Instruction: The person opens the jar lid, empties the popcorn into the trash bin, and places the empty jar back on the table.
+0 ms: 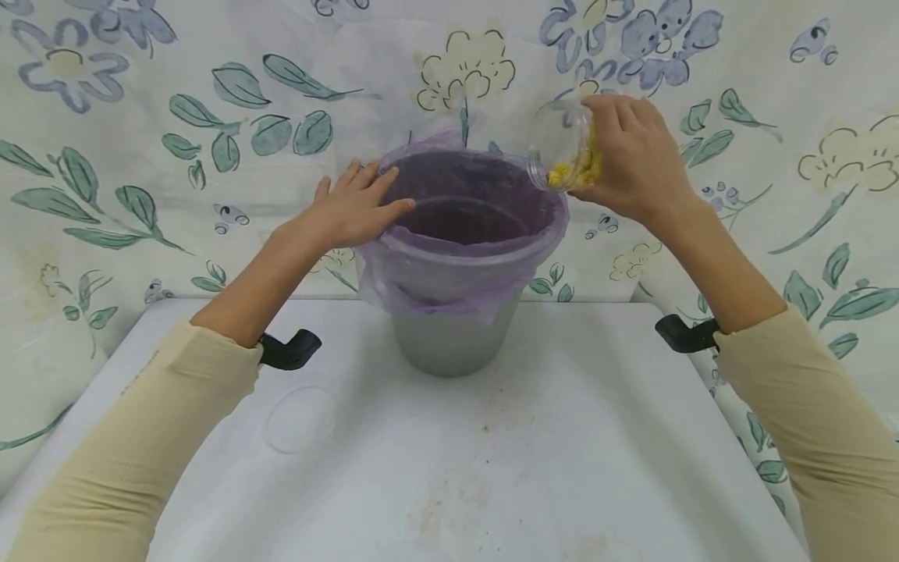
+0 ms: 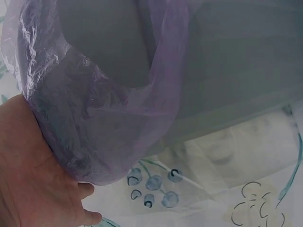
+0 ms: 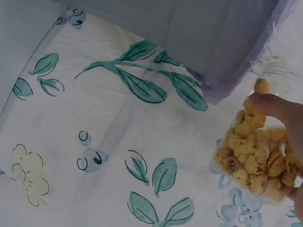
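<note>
A grey trash bin (image 1: 449, 343) stands at the far end of the table, lined with a thin purple plastic bag (image 1: 449, 293) folded over its rim. My right hand (image 1: 632, 156) grips a clear jar (image 1: 558, 133) tilted on its side, its mouth towards the bin's right rim. Yellow popcorn (image 3: 258, 158) lies in the jar, mostly towards its base in the right wrist view. On the left rim my left hand (image 1: 354, 207) rests against the bag, fingers spread and fairly straight. The bottom of the bin's inside is too dark to make out.
The white table (image 1: 562, 437) carries some brownish smudges and crumbs (image 1: 486, 428) in front of the bin. Floral cloth (image 1: 281, 172) hangs right behind it and along the sides. A black wrist mount (image 1: 289, 349) sticks out from the left sleeve, another (image 1: 684, 334) from the right.
</note>
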Demonstrator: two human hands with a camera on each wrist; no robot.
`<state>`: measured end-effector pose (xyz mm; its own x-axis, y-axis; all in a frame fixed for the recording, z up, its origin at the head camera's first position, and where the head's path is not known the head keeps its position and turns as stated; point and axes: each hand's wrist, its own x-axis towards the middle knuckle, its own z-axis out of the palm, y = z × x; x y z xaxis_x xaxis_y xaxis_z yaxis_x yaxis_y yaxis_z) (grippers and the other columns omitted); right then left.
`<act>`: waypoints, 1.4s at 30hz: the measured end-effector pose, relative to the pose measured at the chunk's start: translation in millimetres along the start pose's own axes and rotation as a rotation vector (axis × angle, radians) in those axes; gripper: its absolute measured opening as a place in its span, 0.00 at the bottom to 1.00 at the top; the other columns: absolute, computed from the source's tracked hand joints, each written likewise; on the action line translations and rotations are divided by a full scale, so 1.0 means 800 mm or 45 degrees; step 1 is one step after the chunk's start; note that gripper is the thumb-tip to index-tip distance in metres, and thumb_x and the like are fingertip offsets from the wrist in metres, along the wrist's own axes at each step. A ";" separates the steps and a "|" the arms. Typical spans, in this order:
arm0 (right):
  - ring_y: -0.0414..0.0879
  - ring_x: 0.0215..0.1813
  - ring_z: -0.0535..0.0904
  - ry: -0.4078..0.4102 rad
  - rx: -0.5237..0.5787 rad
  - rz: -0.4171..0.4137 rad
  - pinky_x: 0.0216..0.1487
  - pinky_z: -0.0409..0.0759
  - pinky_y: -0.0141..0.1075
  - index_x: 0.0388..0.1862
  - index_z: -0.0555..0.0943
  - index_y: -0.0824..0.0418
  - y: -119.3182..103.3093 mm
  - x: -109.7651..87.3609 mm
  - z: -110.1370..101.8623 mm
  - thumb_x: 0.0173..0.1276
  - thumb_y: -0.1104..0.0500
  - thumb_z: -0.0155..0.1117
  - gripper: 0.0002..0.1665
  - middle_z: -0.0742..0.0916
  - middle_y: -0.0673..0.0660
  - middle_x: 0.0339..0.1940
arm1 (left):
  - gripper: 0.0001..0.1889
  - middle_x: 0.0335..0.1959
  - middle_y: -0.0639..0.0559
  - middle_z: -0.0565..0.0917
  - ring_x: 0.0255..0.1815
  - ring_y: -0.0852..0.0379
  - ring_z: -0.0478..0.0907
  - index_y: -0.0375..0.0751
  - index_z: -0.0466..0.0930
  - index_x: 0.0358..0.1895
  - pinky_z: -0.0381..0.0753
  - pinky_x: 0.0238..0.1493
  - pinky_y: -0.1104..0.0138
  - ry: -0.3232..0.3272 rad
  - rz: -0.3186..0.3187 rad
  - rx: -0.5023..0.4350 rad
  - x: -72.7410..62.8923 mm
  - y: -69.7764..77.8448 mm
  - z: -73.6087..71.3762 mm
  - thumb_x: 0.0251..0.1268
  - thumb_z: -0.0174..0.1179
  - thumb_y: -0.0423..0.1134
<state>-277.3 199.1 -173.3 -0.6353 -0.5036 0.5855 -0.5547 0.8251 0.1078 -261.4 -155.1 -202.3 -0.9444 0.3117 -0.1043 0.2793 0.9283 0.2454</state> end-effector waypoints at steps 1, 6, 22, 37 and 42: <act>0.65 0.68 0.66 -0.001 -0.008 -0.007 0.74 0.55 0.49 0.70 0.63 0.69 -0.001 0.001 0.000 0.51 0.53 0.82 0.54 0.73 0.69 0.65 | 0.41 0.80 0.36 0.31 0.78 0.40 0.20 0.41 0.33 0.81 0.22 0.70 0.38 0.001 -0.002 -0.001 0.000 0.001 0.000 0.78 0.31 0.63; 0.66 0.65 0.68 -0.014 -0.056 -0.040 0.74 0.57 0.49 0.69 0.63 0.69 -0.004 0.005 0.000 0.49 0.54 0.83 0.54 0.74 0.70 0.63 | 0.41 0.80 0.36 0.31 0.78 0.39 0.21 0.40 0.34 0.81 0.22 0.70 0.38 0.010 -0.008 0.001 -0.001 0.002 0.001 0.78 0.32 0.63; 0.64 0.70 0.65 0.046 -0.180 -0.192 0.74 0.54 0.55 0.70 0.62 0.68 -0.001 0.010 0.008 0.43 0.55 0.87 0.59 0.73 0.68 0.67 | 0.40 0.80 0.35 0.33 0.79 0.39 0.22 0.39 0.36 0.81 0.24 0.71 0.38 0.041 -0.003 -0.008 0.001 0.003 0.003 0.78 0.33 0.62; 0.63 0.71 0.63 0.062 -0.274 -0.274 0.76 0.49 0.54 0.69 0.65 0.67 -0.006 0.012 0.009 0.44 0.62 0.85 0.55 0.74 0.65 0.68 | 0.40 0.80 0.36 0.33 0.78 0.39 0.22 0.40 0.35 0.81 0.24 0.71 0.38 0.035 -0.005 -0.014 0.001 0.002 0.004 0.78 0.33 0.62; 0.62 0.72 0.63 0.036 -0.303 -0.277 0.76 0.47 0.53 0.69 0.66 0.66 -0.010 0.013 0.009 0.46 0.61 0.85 0.53 0.74 0.65 0.67 | 0.40 0.80 0.36 0.33 0.79 0.39 0.22 0.40 0.35 0.81 0.23 0.71 0.39 0.037 -0.002 -0.015 0.001 0.002 0.004 0.78 0.33 0.62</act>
<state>-283.5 185.2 -173.7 -0.4984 -0.6703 0.5498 -0.5325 0.7371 0.4160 -260.8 -152.6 -205.0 -0.9496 0.3040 -0.0765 0.2758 0.9263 0.2568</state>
